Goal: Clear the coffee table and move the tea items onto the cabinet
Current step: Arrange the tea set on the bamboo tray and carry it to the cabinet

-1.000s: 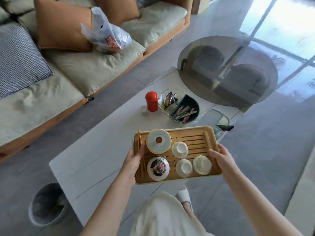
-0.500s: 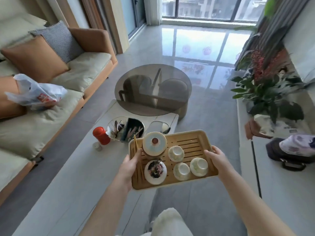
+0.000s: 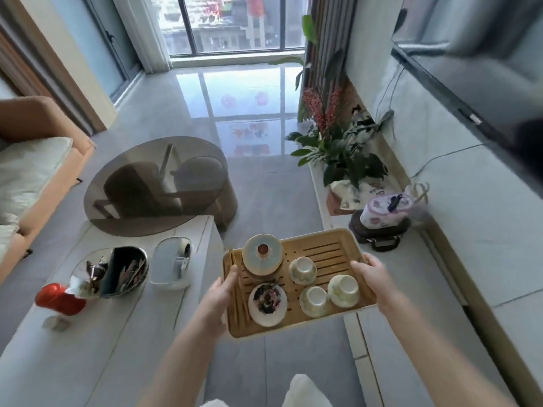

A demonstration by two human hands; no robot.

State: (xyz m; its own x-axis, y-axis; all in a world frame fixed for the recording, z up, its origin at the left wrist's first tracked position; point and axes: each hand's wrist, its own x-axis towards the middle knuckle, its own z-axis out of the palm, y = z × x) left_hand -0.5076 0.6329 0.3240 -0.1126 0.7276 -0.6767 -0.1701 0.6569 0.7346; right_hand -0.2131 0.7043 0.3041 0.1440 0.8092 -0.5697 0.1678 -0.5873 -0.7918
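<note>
White coffee table (image 3: 97, 342): red canister (image 3: 58, 298), small white cup (image 3: 57, 323), oval snack bowl (image 3: 117, 273), clear oval tray (image 3: 172, 264). Long cabinet (image 3: 470, 259) on the right: potted plant (image 3: 342, 154), dark bag (image 3: 380, 229) topped by floral pouch (image 3: 388, 211).

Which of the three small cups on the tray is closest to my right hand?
The pale green cup at the tray's right side; the other two sit further left.

Slatted, matt bamboo-look wooden tray (image 3: 329, 251) carrying glossy glazed ceramic cups (image 3: 302, 270); left of it, a smooth pale stone-look tabletop (image 3: 123, 333); beneath, polished reflective floor tiles (image 3: 264, 186).
</note>
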